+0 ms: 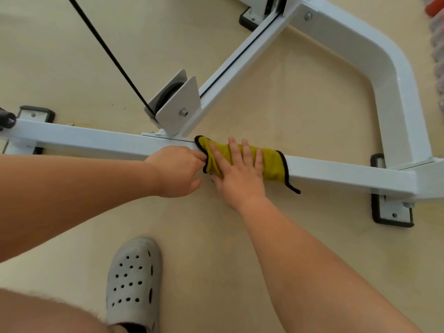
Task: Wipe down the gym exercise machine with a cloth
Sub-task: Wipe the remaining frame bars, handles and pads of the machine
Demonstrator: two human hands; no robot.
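Observation:
A yellow cloth (272,164) with a black hem lies draped over the white floor bar (96,143) of the gym machine, just right of the pulley bracket. My right hand (237,174) lies flat on the cloth with straight fingers, pressing it onto the bar. My left hand (177,171) has curled fingers and pinches the cloth's left edge at the bar. The cloth's near side hangs down over the bar's front face.
A pulley (177,104) with a black belt (108,54) stands on the bar. A diagonal white beam (240,66) and a curved white frame leg (396,92) rise behind. Black-padded foot plates (391,212) sit on the beige floor. My grey clog (134,282) stands near.

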